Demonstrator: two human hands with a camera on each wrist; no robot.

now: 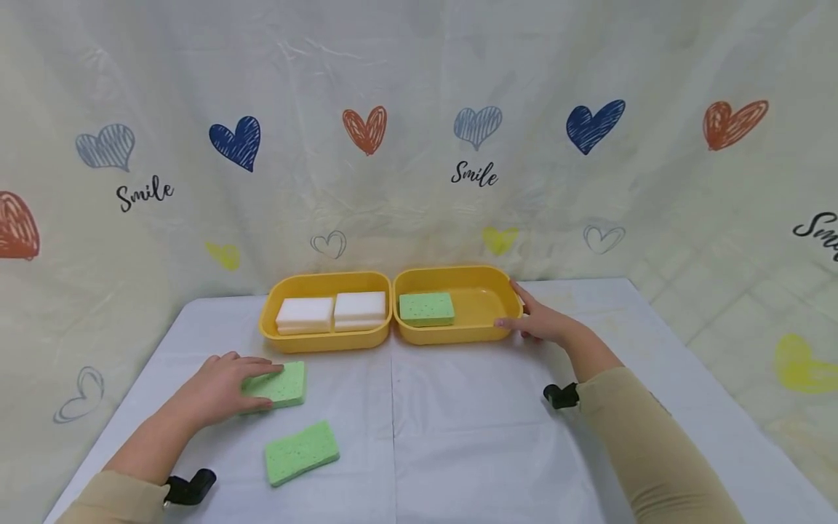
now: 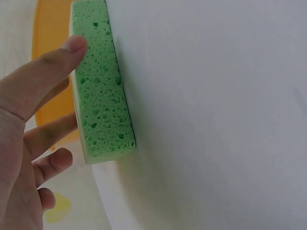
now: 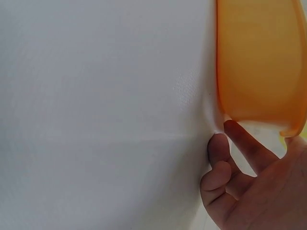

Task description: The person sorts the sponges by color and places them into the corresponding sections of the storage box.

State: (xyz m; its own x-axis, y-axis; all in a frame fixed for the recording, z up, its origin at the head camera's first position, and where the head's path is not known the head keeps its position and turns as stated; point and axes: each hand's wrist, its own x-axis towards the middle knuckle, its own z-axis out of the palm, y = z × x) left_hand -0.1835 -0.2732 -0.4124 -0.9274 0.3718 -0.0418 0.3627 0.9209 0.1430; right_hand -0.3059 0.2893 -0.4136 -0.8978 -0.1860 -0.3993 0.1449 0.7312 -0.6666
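Observation:
My left hand holds a green sponge at the table's left, its thumb on the near side and other fingers behind. The sponge lies flat-side up at the tabletop in the head view. A second green sponge rests closer to me, tilted at an angle. At the back, my right hand grips the right end of a yellow tray, with fingers spread along its rim and corner. Inside that tray, at its left end, sits another green sponge.
A second yellow tray stands against the first one's left side and holds two white sponges side by side. A white cloth covers the table. Behind it hangs a curtain printed with hearts.

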